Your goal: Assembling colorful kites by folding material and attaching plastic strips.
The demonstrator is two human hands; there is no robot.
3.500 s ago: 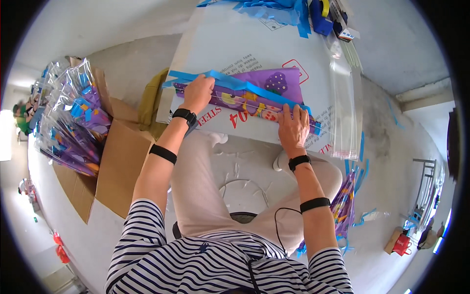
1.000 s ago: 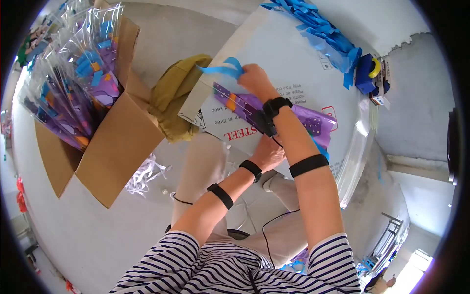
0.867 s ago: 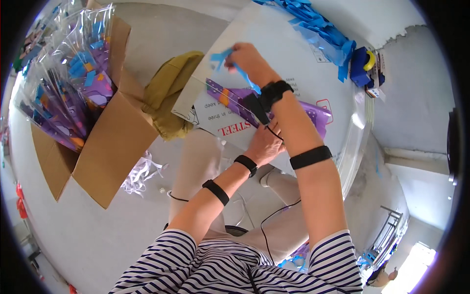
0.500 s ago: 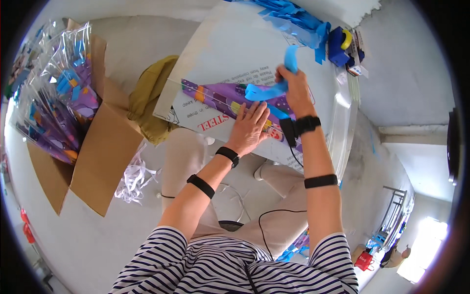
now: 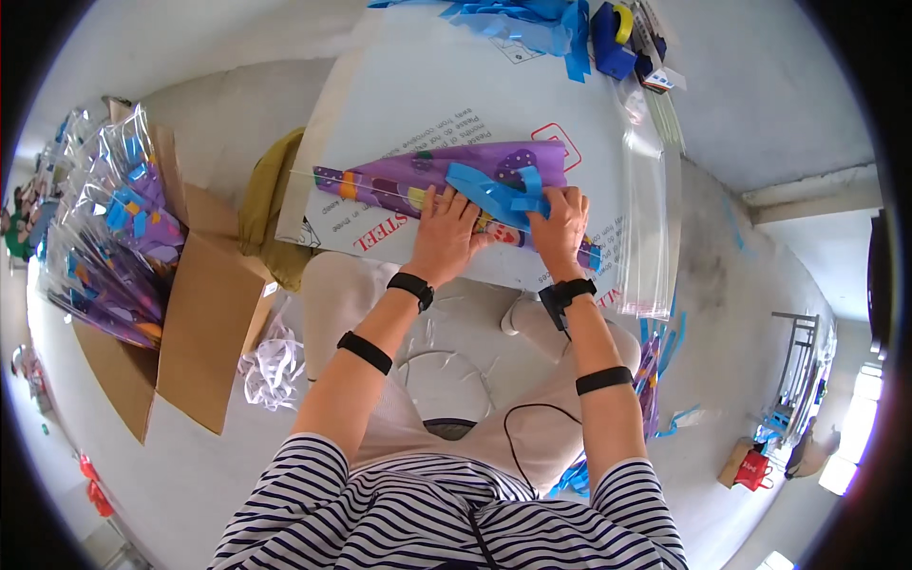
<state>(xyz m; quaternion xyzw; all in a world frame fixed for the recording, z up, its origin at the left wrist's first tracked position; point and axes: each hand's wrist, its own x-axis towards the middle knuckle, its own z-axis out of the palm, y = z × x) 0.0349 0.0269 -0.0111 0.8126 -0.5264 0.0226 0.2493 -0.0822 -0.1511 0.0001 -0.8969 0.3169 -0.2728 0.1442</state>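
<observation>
A purple patterned sheet (image 5: 408,163), partly rolled into a long bundle along its near edge, lies across the pale printed board in front of me. Thin pale rods or cords run along its left part. On top of it sits a loose blue strip (image 5: 480,193), bent back on itself near its right end. My left hand (image 5: 444,233) presses on the near edge of the bundle, fingers stretched out and thumb pointing right. With curled fingers, my right hand (image 5: 560,226) grips the strip's right end low against the bundle. The palm hides part of the roll beneath.
Blue strips (image 5: 527,36) are piled at the board's far edge, beside a blue tape dispenser (image 5: 613,43). Clear plastic sleeves (image 5: 646,209) lie along the right edge. A cardboard box (image 5: 204,323) of wrapped purple bundles stands left, with white strips (image 5: 273,366) on the floor.
My right hand has come down from above the board to the bundle, bringing the blue strip's raised end with it. The left hand stays on the bundle. The whole view has shifted slightly.
</observation>
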